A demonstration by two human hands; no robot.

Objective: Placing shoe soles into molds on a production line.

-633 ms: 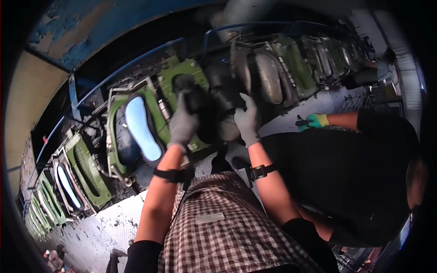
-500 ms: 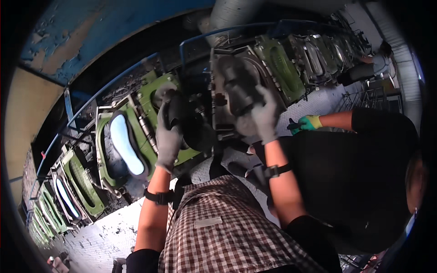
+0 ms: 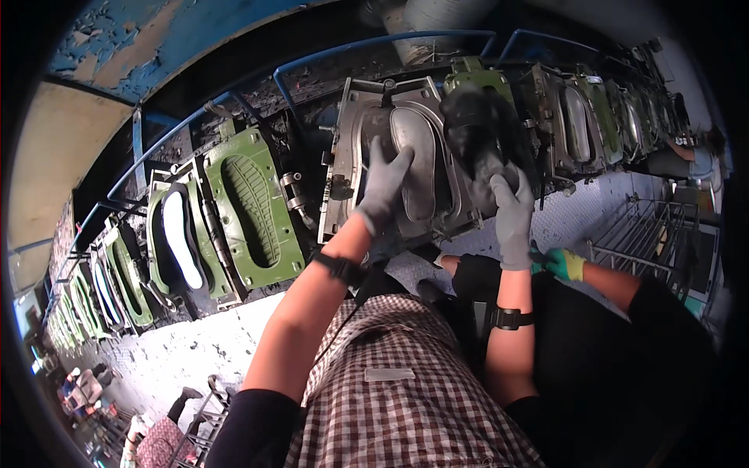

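Note:
My left hand (image 3: pixel 385 186), in a grey glove, lies over a grey metal sole mould (image 3: pixel 342 187). Its thumb and forefinger are spread, with nothing seen between them. A grey sole-shaped piece (image 3: pixel 416 160) sits in that mould, right beside the thumb. My right hand (image 3: pixel 512 214), gloved alike, is closed at the lower end of a black shoe-shaped piece (image 3: pixel 472 117). That piece is smeared by motion and covers much of a green mould half (image 3: pixel 484 76); whether it is one piece or two I cannot tell.
To the left stand a bare green sole mould half (image 3: pixel 253 214) and a mould holding a white-topped sole (image 3: pixel 181 238). More moulds run off both ways. A blue rail (image 3: pixel 382 39) passes behind. At my right a co-worker's green-and-yellow glove (image 3: pixel 566 264) is close, near a metal rack (image 3: pixel 647 234).
Both hands have moved right along the moulds. My left hand no longer holds the dark piece it had over the green mould; my right hand has gone from the grey mould to the green one.

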